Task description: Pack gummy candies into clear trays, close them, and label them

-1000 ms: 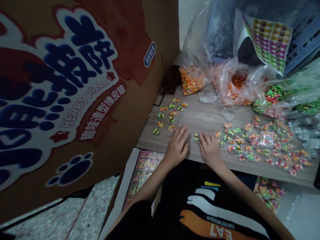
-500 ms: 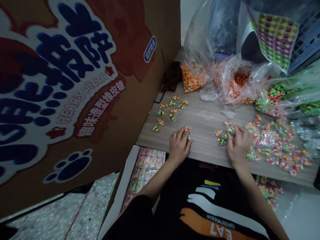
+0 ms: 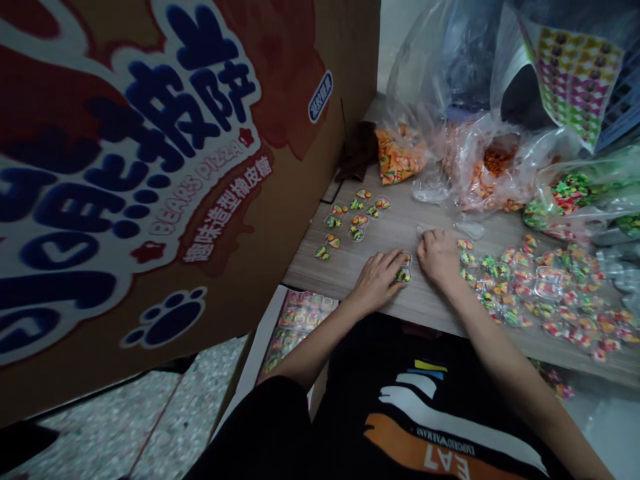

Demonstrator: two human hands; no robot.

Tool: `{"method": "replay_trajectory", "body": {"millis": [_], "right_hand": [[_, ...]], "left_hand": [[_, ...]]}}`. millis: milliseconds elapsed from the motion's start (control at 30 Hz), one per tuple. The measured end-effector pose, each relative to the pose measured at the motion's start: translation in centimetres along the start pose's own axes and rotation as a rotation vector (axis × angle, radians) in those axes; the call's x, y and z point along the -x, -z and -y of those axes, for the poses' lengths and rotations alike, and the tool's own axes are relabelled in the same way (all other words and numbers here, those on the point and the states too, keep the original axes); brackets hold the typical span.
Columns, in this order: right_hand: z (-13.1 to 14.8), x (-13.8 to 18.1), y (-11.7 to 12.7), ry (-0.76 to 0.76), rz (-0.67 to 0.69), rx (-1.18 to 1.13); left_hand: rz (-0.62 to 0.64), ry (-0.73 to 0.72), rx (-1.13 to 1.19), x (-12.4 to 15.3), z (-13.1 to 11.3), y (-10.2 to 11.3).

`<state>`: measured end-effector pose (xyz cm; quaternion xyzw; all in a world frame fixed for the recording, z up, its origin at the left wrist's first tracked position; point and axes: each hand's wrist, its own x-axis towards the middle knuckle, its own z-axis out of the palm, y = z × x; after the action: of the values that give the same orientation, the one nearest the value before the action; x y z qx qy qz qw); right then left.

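Observation:
My left hand [image 3: 383,280] rests on the table with its fingers closed around the edge of a small clear tray of gummy candies [image 3: 404,272], green, yellow and orange pieces inside. Close by to the right, my right hand [image 3: 440,257] has its fingers curled down at the tabletop, on a thin clear plastic piece [image 3: 425,229] that is mostly covered by the fingers. Several similar filled candy trays [image 3: 357,223] lie spread out to the left. To the right lies a large cluster of filled candy trays [image 3: 530,287], crowded together.
A tall printed cardboard box [image 3: 280,200] stands along the left. Open plastic bags hold orange candies [image 3: 400,157], orange-red pieces [image 3: 495,170] and green and red ones [image 3: 570,193] at the back. Clear empty trays [image 3: 625,267] sit at the right. Below the table is a box of packed candies [image 3: 305,317].
My right hand has left the trays at the right and moved left to the clear plastic piece. My left hand stays on its candy tray, now slightly further right in view. The view has shifted.

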<state>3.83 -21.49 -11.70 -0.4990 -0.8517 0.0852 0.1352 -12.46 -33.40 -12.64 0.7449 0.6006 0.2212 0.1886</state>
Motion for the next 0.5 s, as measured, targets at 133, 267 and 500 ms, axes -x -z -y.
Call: {"method": "replay_trajectory", "body": {"millis": [133, 267, 500], "right_hand": [[0.1, 1.6, 0.9, -0.208, -0.060, -0.558], [1.3, 4.6, 0.9, -0.516, 0.057, -1.206], [2.5, 7.7, -0.6, -0.512, 0.006, -1.108]], "left_hand": [[-0.099, 0.098, -0.081, 0.0, -1.3, -1.0], [-0.177, 0.154, -0.093, 0.7, -2.3, -2.3], [-0.248, 0.135, -0.062, 1.6, -1.9, -3.0]]}}
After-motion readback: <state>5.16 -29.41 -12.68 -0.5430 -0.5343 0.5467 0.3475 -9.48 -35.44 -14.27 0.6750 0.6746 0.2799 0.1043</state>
